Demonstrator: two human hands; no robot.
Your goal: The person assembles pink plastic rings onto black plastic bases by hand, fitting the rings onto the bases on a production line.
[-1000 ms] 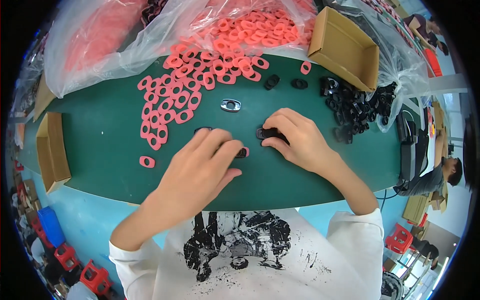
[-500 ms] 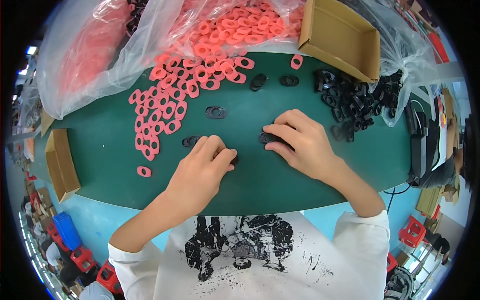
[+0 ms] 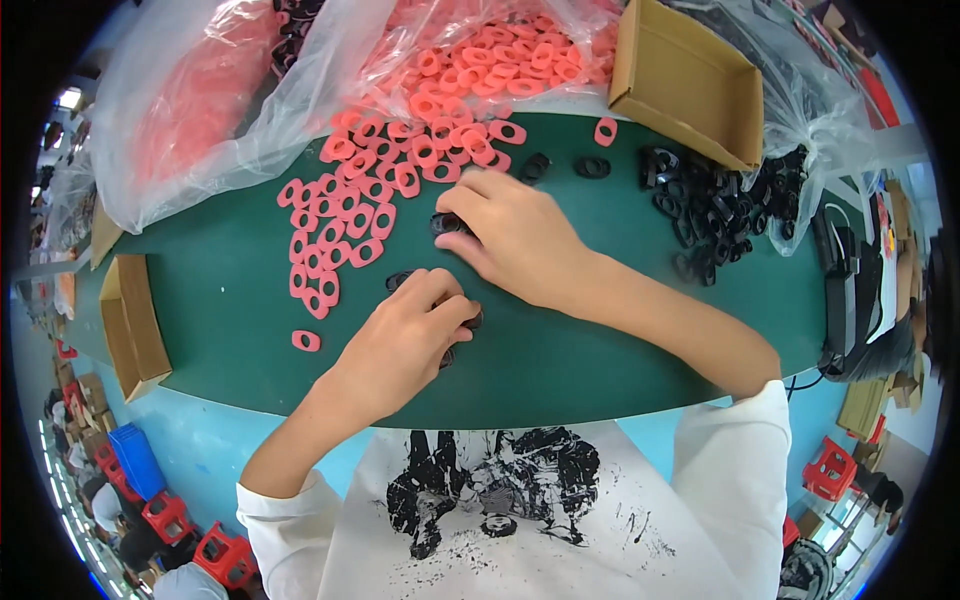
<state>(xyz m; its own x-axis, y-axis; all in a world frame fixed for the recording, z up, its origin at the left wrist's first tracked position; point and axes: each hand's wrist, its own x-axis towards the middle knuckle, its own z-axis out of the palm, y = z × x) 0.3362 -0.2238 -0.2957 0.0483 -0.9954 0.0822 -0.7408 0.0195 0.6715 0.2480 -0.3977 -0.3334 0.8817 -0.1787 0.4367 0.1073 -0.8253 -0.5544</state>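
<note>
Reaching across the table's middle, my right hand (image 3: pixel 520 240) closes its thumb and fingers on a small black oval plastic part (image 3: pixel 446 224). My left hand (image 3: pixel 405 335) is curled near the front, with a dark plastic part (image 3: pixel 473 319) at its fingertips. Another dark piece (image 3: pixel 447 357) shows below those fingers; whether it is held is hidden. Beside the left knuckles lies one more black part (image 3: pixel 397 281), partly covered. Farther back, a black part (image 3: pixel 535 167) and a second black oval (image 3: pixel 592 167) rest apart on the green table (image 3: pixel 600 370).
Pink oval rings (image 3: pixel 333 232) spread at the left, up to a clear plastic bag (image 3: pixel 215 120) of them. A heap of black parts (image 3: pixel 705 205) lies right, below an open cardboard box (image 3: pixel 690 85). Another cardboard box (image 3: pixel 135 325) stands at the left edge.
My right hand has moved left and closed on a black oval that lay on the table. My left hand stays nearly in place, with more dark pieces showing at it. The view has shifted slightly.
</note>
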